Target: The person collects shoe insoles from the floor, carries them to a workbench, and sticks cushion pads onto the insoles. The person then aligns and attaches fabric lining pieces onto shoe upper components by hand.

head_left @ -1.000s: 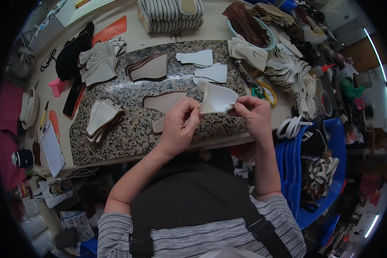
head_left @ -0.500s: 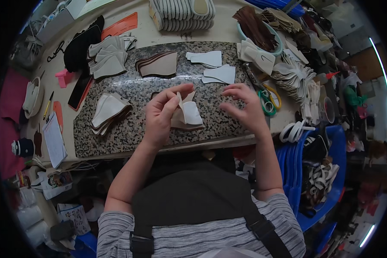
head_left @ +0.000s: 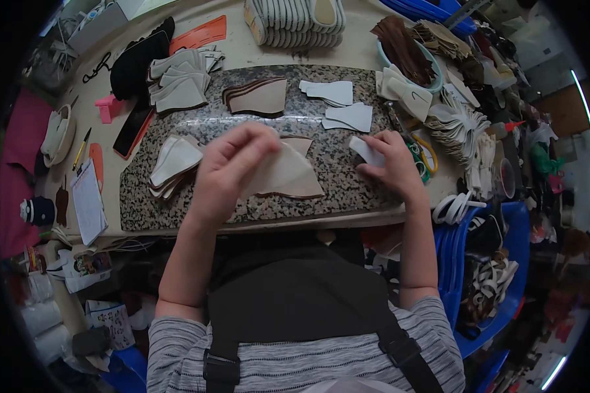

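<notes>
Over a speckled granite slab, my left hand pinches the upper corner of a thin whitish sheet piece. That piece hangs slanting above a beige leather-like piece with a brown edge, hiding part of it. My right hand is closed on a small white piece at the slab's right side. Behind the hands lie two small stacks of white cut pieces and a fanned stack of beige and brown pieces. White-topped, brown-edged pieces are stacked beside my left hand.
Yellow-handled scissors lie right of the slab, near bundles of pale pieces. A bowl holds brown strips. Striped-edge insoles stand at the back. Left are a phone and a notepad; blue bins stand lower right.
My right hand, empty and spread before, now holds a small white piece. The left hand's piece has swung out flatter toward the right. The whole view has shifted slightly.
</notes>
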`<action>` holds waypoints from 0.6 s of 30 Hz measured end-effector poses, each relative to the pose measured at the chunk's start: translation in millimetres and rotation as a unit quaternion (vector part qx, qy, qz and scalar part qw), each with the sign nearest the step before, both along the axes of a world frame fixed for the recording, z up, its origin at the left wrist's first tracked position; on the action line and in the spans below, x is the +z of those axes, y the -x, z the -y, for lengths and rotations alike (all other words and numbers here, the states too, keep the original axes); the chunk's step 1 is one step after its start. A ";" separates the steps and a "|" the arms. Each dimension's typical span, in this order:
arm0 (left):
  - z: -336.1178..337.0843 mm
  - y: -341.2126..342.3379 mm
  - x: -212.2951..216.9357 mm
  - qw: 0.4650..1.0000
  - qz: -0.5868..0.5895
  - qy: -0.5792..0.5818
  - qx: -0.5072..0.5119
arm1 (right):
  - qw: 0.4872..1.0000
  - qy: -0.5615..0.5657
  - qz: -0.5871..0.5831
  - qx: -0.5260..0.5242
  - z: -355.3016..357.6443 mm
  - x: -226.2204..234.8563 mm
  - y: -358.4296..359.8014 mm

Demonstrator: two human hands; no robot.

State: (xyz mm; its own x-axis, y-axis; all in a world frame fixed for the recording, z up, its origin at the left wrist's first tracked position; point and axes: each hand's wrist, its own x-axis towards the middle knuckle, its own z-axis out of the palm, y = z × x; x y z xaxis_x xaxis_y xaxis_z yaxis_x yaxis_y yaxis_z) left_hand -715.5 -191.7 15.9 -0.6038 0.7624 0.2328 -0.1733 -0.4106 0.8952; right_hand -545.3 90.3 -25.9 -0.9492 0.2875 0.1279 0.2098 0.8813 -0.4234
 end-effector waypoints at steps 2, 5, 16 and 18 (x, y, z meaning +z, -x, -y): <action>2.4 -6.9 -14.8 0.987 0.001 0.148 -0.060 | 0.998 -0.052 -0.045 -0.003 5.7 -1.5 -0.9; 2.2 -17.3 -28.0 0.966 -0.089 0.239 -0.038 | 0.988 -0.096 -0.123 -0.024 46.0 6.7 2.8; 60.8 -46.2 -60.7 0.924 -0.027 0.359 0.130 | 0.873 0.476 -0.006 -0.110 93.9 -8.0 -2.7; 64.6 -44.5 -71.6 0.891 -0.218 0.348 0.193 | 0.849 0.508 -0.015 -0.147 93.1 -9.2 9.7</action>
